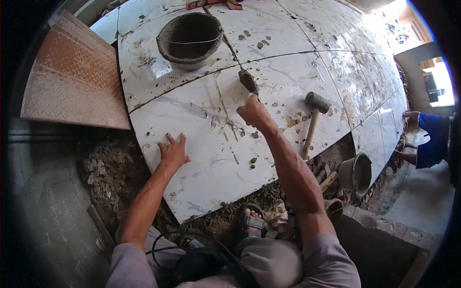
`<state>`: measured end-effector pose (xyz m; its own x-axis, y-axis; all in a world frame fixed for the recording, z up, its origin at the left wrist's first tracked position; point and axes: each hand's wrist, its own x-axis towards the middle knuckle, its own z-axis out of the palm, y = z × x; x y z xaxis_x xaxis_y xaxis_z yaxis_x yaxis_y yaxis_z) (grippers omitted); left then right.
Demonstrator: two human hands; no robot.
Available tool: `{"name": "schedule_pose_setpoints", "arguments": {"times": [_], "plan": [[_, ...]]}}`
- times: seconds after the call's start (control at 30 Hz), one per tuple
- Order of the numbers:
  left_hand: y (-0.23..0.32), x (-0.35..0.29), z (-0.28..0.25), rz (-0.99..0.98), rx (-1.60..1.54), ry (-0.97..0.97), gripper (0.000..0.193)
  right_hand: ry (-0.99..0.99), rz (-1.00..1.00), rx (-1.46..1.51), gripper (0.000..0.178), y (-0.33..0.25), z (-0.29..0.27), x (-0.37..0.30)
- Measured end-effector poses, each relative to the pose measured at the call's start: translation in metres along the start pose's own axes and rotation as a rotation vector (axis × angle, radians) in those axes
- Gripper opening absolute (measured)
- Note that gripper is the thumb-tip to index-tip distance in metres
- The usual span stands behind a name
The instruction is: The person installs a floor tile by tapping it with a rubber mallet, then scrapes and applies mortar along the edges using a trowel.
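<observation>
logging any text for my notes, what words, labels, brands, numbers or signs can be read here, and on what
None can be read.
Red tool at the top edge: cut off and too small to tell.
Trowel, tile, mallet: no lettering visible.

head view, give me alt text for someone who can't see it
A person's right hand holds a trowel above a dirty, grey-veined white floor tile, while the left hand rests on that tile. A dark-headed mallet lies to the right; a mortar-caked bucket stands beyond.
</observation>
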<state>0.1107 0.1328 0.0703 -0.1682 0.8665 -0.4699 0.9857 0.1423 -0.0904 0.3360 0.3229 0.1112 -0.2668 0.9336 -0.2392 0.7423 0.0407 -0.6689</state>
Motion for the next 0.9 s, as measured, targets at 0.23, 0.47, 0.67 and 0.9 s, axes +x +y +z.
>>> {"name": "schedule_pose_setpoints", "arguments": {"times": [0.23,0.47,0.67,0.9], "plan": [[0.060,0.160,-0.093,0.262,-0.753,0.510,0.043,-0.058,-0.059,0.118,0.030,-0.025,-0.014,-0.011],[0.115,0.281,-0.114,0.469,-0.576,0.655,0.034,-0.077,-0.029,-0.012,0.030,-0.014,-0.022,-0.007],[0.122,0.310,-0.111,0.499,-0.559,0.551,0.022,0.016,-0.080,0.033,0.039,-0.013,-0.014,-0.005],[0.122,0.316,-0.105,0.544,-0.612,0.585,0.019,-0.129,-0.050,0.024,0.051,-0.020,-0.036,-0.006]]}}
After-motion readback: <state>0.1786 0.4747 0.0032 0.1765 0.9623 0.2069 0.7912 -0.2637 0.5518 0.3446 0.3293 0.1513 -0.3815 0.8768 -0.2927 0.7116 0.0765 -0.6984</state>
